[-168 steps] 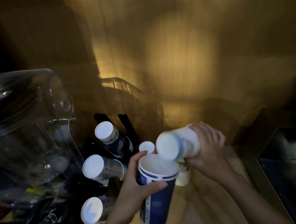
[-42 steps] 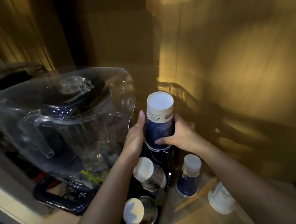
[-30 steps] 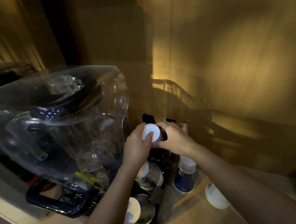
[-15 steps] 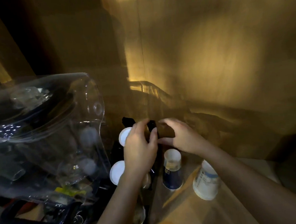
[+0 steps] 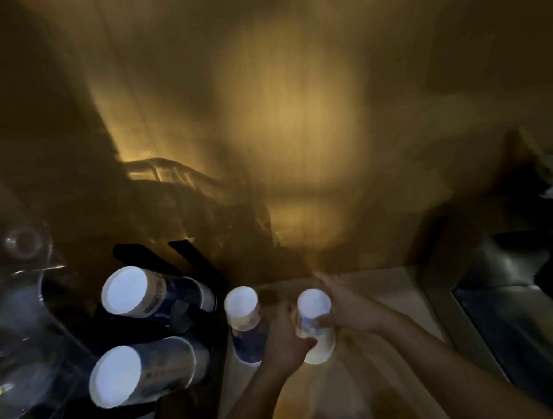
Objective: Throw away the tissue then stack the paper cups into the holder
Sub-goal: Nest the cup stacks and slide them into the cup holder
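Both hands close on one upturned white paper cup point(image 5: 314, 326) on the table point(image 5: 389, 303), left hand point(image 5: 286, 342) and right hand point(image 5: 351, 309) fingers clamped around it, one blue cup point(image 5: 245, 322) just left, two cup stacks point(image 5: 143, 295) in the black holder point(image 5: 211, 328) far left.

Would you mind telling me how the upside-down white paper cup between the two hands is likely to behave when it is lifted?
The white paper cup is probably very light and thin-walled, so a firm squeeze may dent it. It stands inverted on the counter, tall and narrow, so a sideways nudge could tip it. The left hand and right hand flank it.
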`<act>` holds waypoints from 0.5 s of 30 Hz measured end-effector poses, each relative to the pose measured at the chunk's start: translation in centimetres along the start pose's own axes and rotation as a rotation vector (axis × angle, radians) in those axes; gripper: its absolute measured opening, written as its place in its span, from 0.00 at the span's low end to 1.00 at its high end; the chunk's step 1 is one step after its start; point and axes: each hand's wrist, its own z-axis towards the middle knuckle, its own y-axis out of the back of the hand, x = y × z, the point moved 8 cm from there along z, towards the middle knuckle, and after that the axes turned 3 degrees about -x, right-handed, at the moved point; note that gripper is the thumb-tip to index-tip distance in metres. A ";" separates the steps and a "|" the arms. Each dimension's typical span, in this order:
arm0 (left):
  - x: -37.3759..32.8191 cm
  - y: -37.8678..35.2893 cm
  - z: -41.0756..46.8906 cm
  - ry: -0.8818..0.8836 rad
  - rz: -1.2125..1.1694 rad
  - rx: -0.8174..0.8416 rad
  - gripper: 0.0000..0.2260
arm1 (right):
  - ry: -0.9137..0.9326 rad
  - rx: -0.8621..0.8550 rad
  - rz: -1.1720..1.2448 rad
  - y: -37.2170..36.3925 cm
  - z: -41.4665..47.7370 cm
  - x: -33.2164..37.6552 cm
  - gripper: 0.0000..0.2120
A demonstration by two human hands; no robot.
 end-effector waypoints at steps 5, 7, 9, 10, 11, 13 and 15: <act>2.6 -3.9 1.5 0.088 0.085 0.085 0.34 | -0.023 0.020 0.096 -2.2 -1.1 -2.7 0.45; 3.1 -4.7 1.4 0.077 -0.003 0.112 0.34 | -0.014 -0.032 0.142 -2.5 -1.0 -3.0 0.41; 3.6 -4.8 0.9 0.088 0.007 0.115 0.31 | -0.008 -0.076 0.145 -2.7 -0.8 -2.8 0.35; 4.1 -4.9 0.7 0.107 -0.030 0.123 0.30 | -0.008 -0.084 0.143 -2.9 -0.8 -2.7 0.33; 4.3 -4.9 0.5 0.120 -0.069 0.124 0.31 | -0.005 -0.087 0.147 -3.0 -0.8 -2.6 0.32; 5.0 -4.7 0.2 0.175 -0.119 0.128 0.35 | -0.001 -0.081 0.166 -3.2 -0.8 -2.5 0.32; 5.4 -4.6 0.2 0.198 -0.201 0.149 0.34 | -0.002 -0.087 0.189 -2.7 -1.1 -2.1 0.32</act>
